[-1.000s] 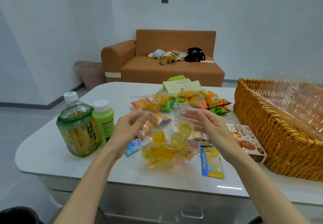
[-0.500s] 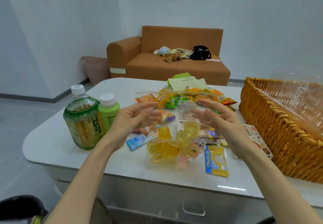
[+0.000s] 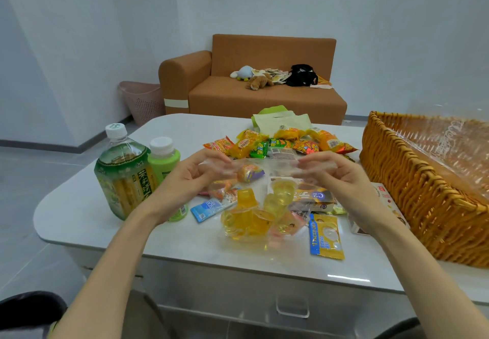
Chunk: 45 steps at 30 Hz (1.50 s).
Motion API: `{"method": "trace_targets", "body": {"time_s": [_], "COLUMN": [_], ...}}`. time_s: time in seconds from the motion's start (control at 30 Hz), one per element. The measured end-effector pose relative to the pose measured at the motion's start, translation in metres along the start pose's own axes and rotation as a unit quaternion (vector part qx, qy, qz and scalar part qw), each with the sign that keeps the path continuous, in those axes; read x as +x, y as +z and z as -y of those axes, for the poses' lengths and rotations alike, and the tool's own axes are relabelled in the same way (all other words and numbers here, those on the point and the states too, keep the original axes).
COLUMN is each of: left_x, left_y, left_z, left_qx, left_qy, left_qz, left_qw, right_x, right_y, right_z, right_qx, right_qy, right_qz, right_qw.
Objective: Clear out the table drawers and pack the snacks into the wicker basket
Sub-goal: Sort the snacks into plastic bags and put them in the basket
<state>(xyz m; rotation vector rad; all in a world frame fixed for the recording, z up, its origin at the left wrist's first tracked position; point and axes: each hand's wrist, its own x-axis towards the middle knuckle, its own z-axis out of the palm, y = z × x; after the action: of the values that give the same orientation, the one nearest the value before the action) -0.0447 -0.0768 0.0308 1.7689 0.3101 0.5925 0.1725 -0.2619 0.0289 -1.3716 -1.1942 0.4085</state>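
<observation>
The counter (image 3: 79,214) is seen to be glossy white. A golden-brown woven pattern is shown by the wicker basket (image 3: 412,179), lined with clear film (image 3: 449,137). Yellow and orange jelly cups (image 3: 246,206) are seen through the clear bag (image 3: 280,171). 2 bottles are shown: a tea bottle (image 3: 121,177) labelled green and yellow, and a lime-green bottle (image 3: 162,164), both capped white. A blue-and-yellow sachet (image 3: 326,235) is shown, and the sofa (image 3: 264,100) is coloured rust orange.

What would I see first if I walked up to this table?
The left hand and right hand pinch the top of a clear bag of yellow jelly cups in the middle of the table. A big wicker basket sits on the right, and a green tea bottle stands on the left.
</observation>
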Motion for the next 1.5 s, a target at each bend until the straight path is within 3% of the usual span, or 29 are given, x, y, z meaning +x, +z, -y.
{"method": "trace_targets", "body": {"time_s": [0.47,0.7,0.93,1.1,1.27,1.5], "left_x": [-0.001,-0.001,-0.002,-0.002,0.0,-0.005], "left_y": [-0.002,0.01,0.013,0.017,0.023,0.017], "left_z": [0.004,0.009,0.011,0.012,0.011,0.006], "left_qx": [0.028,0.029,0.1,0.02,-0.081,-0.048], "left_qy": [-0.016,-0.003,0.002,-0.003,-0.05,-0.063], "left_qz": [-0.019,-0.069,-0.094,-0.086,-0.078,-0.049], "left_qw": [0.999,0.997,0.991,0.996,0.992,0.996], "right_x": [-0.009,-0.01,-0.01,-0.006,-0.006,-0.006], "right_y": [0.002,0.012,0.021,0.014,0.02,0.015], "right_z": [-0.004,-0.014,-0.006,-0.001,0.002,0.003], "right_qx": [-0.052,-0.201,-0.185,-0.063,-0.07,-0.036], "right_qy": [0.002,-0.074,-0.033,0.004,0.018,0.044], "right_qz": [-0.003,-0.074,-0.093,-0.047,-0.051,-0.047], "right_qw": [0.999,0.974,0.978,0.997,0.996,0.997]}}
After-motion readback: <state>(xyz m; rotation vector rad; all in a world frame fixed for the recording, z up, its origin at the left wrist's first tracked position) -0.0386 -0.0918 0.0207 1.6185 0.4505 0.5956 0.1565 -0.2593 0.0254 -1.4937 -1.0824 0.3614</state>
